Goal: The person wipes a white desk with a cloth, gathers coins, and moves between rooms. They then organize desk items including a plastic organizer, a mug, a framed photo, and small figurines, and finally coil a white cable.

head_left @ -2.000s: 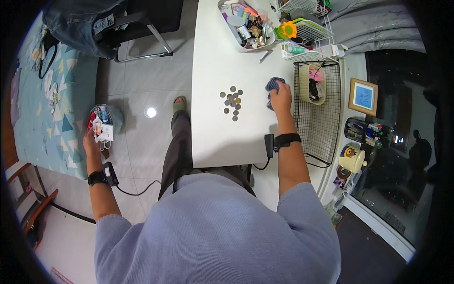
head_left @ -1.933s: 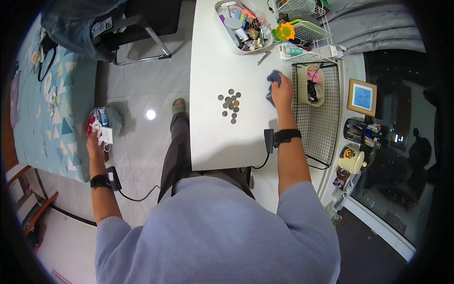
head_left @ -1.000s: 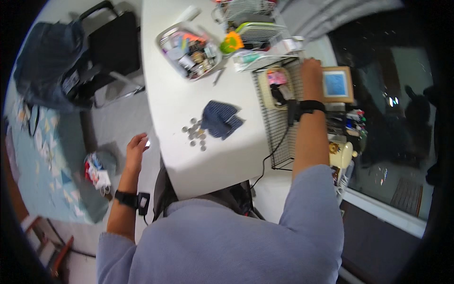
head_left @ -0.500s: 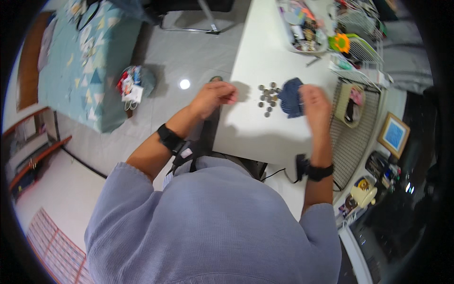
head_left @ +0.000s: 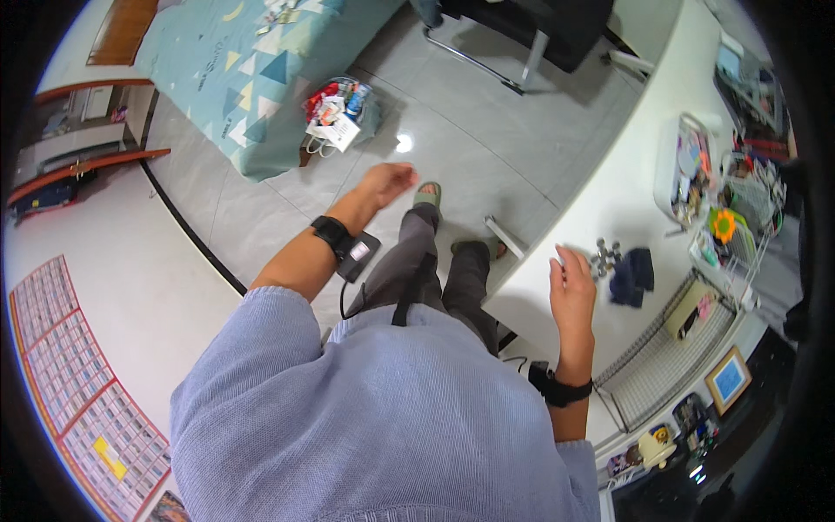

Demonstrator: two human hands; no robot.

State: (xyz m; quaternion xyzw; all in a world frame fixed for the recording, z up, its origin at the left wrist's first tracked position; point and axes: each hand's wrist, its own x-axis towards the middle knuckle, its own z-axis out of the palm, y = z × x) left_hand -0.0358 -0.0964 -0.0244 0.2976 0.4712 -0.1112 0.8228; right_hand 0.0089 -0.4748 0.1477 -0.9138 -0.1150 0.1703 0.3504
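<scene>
My left hand (head_left: 387, 184) hangs over the floor, away from the table; its fingers are loosely bent and I see nothing in them. Over the edge of the white table (head_left: 541, 300), my right hand (head_left: 571, 280) has its fingers apart and is empty. Just right of its fingertips lies a small cluster of coins (head_left: 604, 258). A dark blue cloth piece, like a small pouch (head_left: 632, 278), rests beside the coins on their right.
A bin of rubbish or packets (head_left: 335, 113) stands on the floor by the bed (head_left: 252, 87). Beyond my feet is a black chair (head_left: 539, 30). Along the table's right side are a wire rack (head_left: 648, 365), a tray of small items (head_left: 687, 170) and white wire baskets (head_left: 739, 239).
My view has swung left, so the table now sits farther right. My right hand has moved from beside the blue cloth to the coins' left, its fingers spreading. My left hand has left the table edge.
</scene>
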